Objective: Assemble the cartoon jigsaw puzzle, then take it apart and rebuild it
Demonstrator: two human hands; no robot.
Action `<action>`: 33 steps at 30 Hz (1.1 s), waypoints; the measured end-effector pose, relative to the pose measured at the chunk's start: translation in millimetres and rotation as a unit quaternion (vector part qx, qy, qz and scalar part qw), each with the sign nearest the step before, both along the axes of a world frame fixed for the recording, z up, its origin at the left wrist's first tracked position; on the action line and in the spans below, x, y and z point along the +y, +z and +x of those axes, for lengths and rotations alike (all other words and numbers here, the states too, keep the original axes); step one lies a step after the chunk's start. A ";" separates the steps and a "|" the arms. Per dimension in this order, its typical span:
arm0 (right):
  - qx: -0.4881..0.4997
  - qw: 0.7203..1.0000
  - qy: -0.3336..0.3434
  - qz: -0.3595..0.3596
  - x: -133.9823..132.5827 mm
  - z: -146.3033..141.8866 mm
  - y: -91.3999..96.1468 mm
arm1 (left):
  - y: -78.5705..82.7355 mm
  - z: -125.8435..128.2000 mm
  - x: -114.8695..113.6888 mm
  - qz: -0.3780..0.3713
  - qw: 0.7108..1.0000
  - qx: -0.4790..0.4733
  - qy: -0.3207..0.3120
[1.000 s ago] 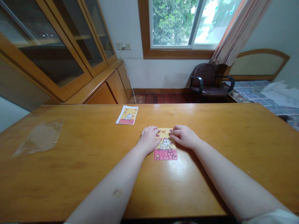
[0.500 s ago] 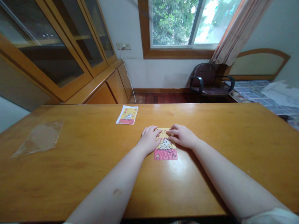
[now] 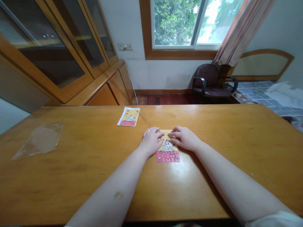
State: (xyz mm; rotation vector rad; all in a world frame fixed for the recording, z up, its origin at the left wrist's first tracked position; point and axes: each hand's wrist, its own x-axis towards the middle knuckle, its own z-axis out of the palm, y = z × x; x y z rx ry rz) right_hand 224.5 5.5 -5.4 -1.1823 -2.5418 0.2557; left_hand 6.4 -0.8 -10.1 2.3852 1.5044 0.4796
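A small jigsaw puzzle (image 3: 167, 155), yellow above and pink below with a white cartoon animal, lies flat on the wooden table (image 3: 99, 164) in front of me. Its pieces look joined together, though my fingers cover parts of both sides. My left hand (image 3: 152, 142) rests along the puzzle's left edge, fingers apart, thumb and fingertips on the yellow part. From the right, my right hand (image 3: 186, 137) reaches over the upper right edge, fingers spread and slightly bent, tips touching the puzzle. Neither hand grips anything that I can see.
A picture card (image 3: 129, 117) with the same design lies near the table's far edge. At the left is a clear plastic bag (image 3: 42, 138). Beyond the table stand a glass-door cabinet (image 3: 99, 74), a dark armchair (image 3: 209, 78) and a bed (image 3: 270, 91).
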 end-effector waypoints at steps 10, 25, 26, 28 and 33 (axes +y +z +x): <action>-0.003 1.000 -0.011 -0.009 0.0 -1.2 0.1 | -5.1 -1.3 0.4 0.014 1.000 0.005 -0.009; -0.003 1.000 -0.010 -0.010 1.1 -0.8 -2.6 | -2.7 -0.7 0.1 0.008 1.000 -0.002 -0.004; -0.004 1.000 -0.010 -0.011 1.1 -0.7 -3.0 | -2.9 -0.8 0.1 0.009 1.000 -0.002 -0.004; -0.004 1.000 -0.009 -0.012 1.1 -1.0 -3.7 | -3.8 -1.0 0.3 0.010 1.000 0.000 -0.004; -0.004 1.000 -0.011 -0.017 0.2 -2.7 -2.7 | -3.8 -0.7 0.2 0.005 1.000 0.005 -0.005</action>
